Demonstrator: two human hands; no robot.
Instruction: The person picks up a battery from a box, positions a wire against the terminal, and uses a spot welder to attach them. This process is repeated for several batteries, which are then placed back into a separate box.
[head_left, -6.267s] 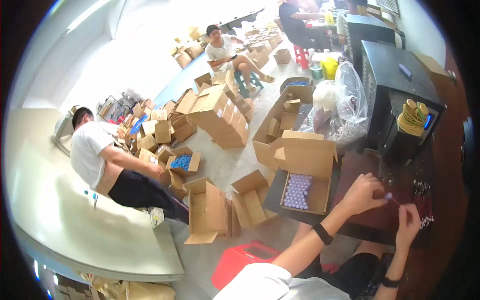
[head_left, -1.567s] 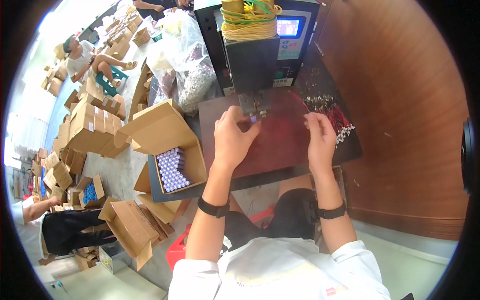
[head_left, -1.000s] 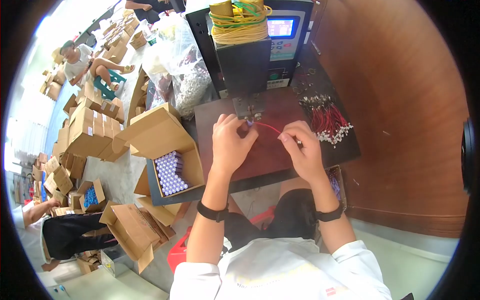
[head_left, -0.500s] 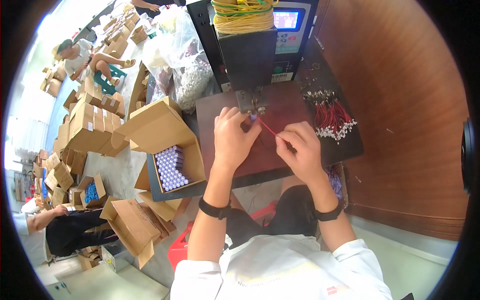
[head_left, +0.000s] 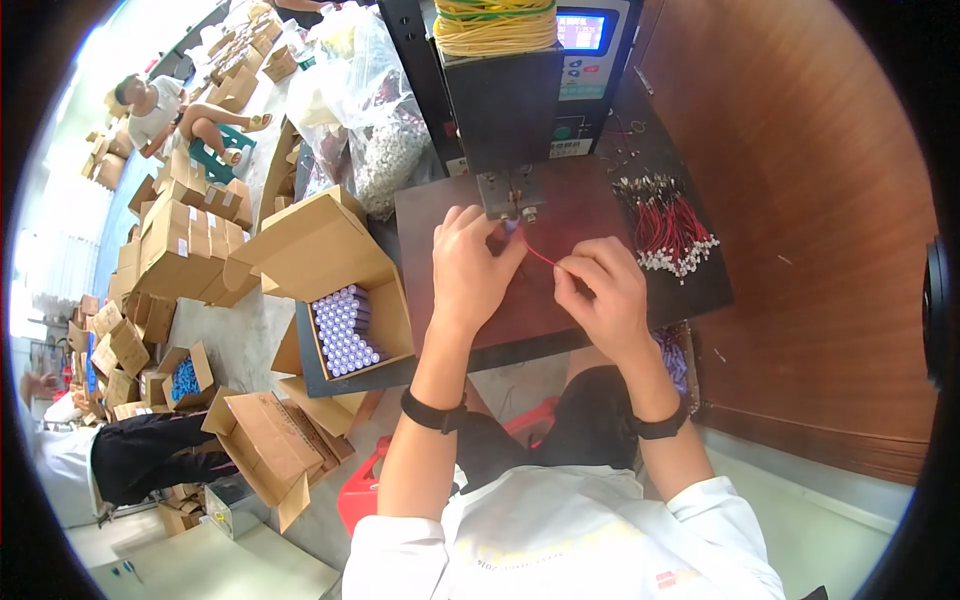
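Note:
My left hand (head_left: 468, 278) is closed around a purple cylindrical battery cell (head_left: 511, 227), its end just below the electrode tips of a spot welder (head_left: 508, 120). Most of the cell is hidden by my fingers, and whether the tips touch it I cannot tell. A thin red wire (head_left: 539, 256) runs from beside the cell to my right hand (head_left: 604, 294), which pinches its near end between thumb and forefinger. Both hands are over the dark reddish work board (head_left: 425, 225).
Left of the board stands an open cardboard box (head_left: 395, 325) with many purple cells (head_left: 345, 330). Red wires with white connectors (head_left: 678, 228) lie at the right, beside a wooden panel (head_left: 800, 230). Plastic bags (head_left: 385, 150) sit behind the box. Other people are off to the left.
The red wire now bows slightly instead of running straight. Both hands keep nearly the same place under the welder. At the lower left, another person's arm has moved away.

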